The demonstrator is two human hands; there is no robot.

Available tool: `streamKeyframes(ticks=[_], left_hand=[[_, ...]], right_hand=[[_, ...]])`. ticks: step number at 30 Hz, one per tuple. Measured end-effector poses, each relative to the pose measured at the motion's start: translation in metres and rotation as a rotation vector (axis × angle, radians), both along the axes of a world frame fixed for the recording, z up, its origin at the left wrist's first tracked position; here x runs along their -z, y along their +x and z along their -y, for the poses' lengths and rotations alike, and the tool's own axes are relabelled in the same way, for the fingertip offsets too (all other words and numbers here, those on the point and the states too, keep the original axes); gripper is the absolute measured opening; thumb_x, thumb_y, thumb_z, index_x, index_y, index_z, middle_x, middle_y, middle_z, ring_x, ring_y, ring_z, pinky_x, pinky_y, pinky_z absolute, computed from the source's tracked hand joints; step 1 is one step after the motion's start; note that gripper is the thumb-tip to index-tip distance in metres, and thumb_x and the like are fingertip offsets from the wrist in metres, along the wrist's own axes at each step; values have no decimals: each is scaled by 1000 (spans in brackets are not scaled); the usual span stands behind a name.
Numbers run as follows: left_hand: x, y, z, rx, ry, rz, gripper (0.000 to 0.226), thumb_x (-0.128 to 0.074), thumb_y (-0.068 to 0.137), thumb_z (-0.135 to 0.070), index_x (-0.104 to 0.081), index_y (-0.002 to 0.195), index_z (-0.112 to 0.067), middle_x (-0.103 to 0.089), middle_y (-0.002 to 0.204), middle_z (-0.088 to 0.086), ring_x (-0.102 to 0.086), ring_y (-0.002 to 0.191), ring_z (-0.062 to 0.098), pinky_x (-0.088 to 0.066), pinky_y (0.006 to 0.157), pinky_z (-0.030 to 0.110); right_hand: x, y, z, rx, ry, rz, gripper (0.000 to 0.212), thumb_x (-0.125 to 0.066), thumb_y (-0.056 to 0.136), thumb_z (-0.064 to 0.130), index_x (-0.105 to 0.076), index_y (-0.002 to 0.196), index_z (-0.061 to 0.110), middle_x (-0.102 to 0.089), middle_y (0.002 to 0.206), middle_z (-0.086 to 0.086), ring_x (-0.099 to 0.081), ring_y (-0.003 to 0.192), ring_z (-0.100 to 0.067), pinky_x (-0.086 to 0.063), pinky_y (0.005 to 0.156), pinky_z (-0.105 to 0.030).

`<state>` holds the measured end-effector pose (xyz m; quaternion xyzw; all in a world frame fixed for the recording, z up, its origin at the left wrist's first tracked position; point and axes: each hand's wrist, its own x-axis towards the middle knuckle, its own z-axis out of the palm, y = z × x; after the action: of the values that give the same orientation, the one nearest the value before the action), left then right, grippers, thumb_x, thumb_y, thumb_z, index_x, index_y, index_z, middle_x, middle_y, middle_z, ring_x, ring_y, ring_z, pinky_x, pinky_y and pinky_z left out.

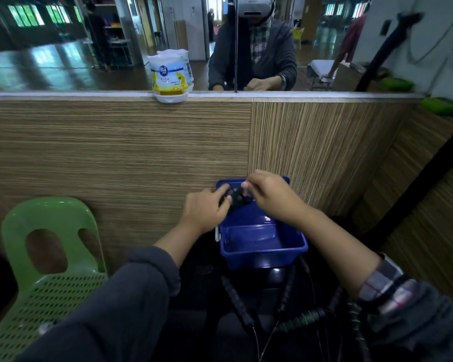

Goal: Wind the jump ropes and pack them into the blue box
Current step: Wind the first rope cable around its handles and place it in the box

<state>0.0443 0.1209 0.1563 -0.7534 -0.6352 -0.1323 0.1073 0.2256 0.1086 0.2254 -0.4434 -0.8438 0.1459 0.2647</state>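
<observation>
A blue plastic box (264,246) stands on a dark seat against the wood-panelled wall. Over its far end, both hands hold a wound black jump rope bundle (237,198). My left hand (204,211) grips the bundle from the left, and my right hand (268,194) pinches it from above and the right. Below the box, more jump ropes lie loose on the dark seat: black handles (237,301) and a black handle with green rings (302,320), thin cords trailing from them.
A green plastic chair (47,259) stands to the left. A wood-panelled partition (141,152) rises behind the box, topped by a mirror and an air freshener tub (169,75). A black pole (413,194) leans at the right.
</observation>
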Motion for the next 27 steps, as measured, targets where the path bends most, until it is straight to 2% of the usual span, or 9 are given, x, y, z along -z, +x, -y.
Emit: streamKeyframes(ticks=[2, 6, 9, 11, 14, 18, 22, 24, 27], left_hand=[[4, 6, 4, 101, 16, -19, 49, -28, 100, -47, -42, 144, -29, -67, 100, 14, -66, 84, 34, -35, 62, 33], [11, 12, 14, 351, 72, 72, 56, -21, 98, -44, -60, 128, -19, -65, 70, 11, -60, 53, 32, -39, 47, 31], [11, 16, 19, 400, 107, 140, 67, -19, 97, -59, -61, 129, -17, -65, 70, 5, -61, 55, 24, -41, 48, 29], [5, 21, 22, 398, 134, 194, 73, -28, 90, -70, -62, 126, -16, -67, 72, 2, -64, 59, 19, -43, 50, 28], [-5, 26, 27, 360, 133, 315, 69, -37, 84, -71, -61, 128, -23, -71, 83, -2, -68, 73, 15, -50, 60, 29], [-18, 28, 28, 261, 138, 436, 67, -37, 82, -68, -62, 124, -22, -73, 103, -3, -68, 93, 14, -49, 77, 27], [-31, 32, 23, 64, 105, 545, 56, -38, 85, -62, -60, 122, -25, -68, 85, -9, -66, 88, 18, -37, 71, 25], [-37, 33, 17, -34, 83, 620, 46, -41, 92, -54, -53, 127, -29, -59, 72, -11, -65, 83, 21, -35, 72, 28], [-41, 32, 11, -109, 112, 651, 42, -43, 95, -51, -48, 134, -36, -59, 78, -7, -63, 85, 21, -38, 78, 33]], right_hand=[[-3, 3, -4, 15, -33, -24, 28, -47, 98, 20, -64, 84, 4, -56, 83, -4, -52, 74, -14, -41, 71, -29], [3, 12, -13, 110, -169, -88, 31, -46, 99, 25, -64, 82, 7, -46, 59, 5, -38, 48, -9, -31, 47, -18], [11, 25, -24, 158, -260, -107, 31, -46, 99, 29, -65, 82, 9, -40, 54, 4, -33, 47, -10, -27, 45, -16], [17, 31, -30, 153, -328, -138, 32, -46, 98, 31, -65, 81, 12, -38, 55, 1, -33, 50, -12, -29, 51, -25], [22, 37, -34, 122, -412, -233, 32, -48, 97, 32, -66, 83, 10, -47, 64, -8, -42, 60, -18, -36, 60, -30], [29, 40, -33, 122, -541, -412, 44, -51, 96, 31, -60, 91, -12, -53, 76, -16, -50, 70, -23, -43, 68, -34], [41, 31, -29, 189, -594, -447, 33, -40, 101, 24, -62, 81, 10, -49, 59, -5, -47, 47, -9, -37, 55, -27], [46, 24, -24, 195, -597, -408, 31, -37, 101, 30, -63, 96, 12, -50, 62, -2, -49, 50, -10, -40, 53, -24], [51, 4, -13, 217, -633, -376, 31, -36, 102, 31, -58, 104, 10, -52, 68, -4, -55, 48, -19, -47, 51, -26]])
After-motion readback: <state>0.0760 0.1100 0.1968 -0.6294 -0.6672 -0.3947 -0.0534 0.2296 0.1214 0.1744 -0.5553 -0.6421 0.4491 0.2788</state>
